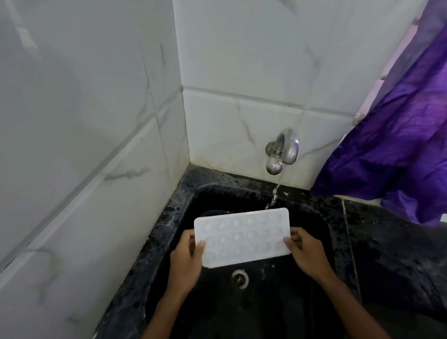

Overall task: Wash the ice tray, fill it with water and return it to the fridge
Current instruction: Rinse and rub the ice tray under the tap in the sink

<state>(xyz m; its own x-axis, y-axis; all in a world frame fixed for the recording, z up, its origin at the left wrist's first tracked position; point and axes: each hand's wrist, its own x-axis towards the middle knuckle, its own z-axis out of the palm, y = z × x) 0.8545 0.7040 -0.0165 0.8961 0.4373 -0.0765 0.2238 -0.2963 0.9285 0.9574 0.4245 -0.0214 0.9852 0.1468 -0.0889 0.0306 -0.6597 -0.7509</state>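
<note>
The ice tray (243,237) is over the sink (320,216), long side going left to right. The left hand (187,259) and right hand (305,252) pinch its short ends. The tap (283,150) water falls just behind its far right corner.

White marbled wall tiles (85,124), purple curtain (410,146)

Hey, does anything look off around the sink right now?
The stream from the tap meets only the far right corner of the ice tray, held by the left hand and right hand over the sink, so most cells seem missed. A purple cloth hangs onto the counter beside the tap.
</note>
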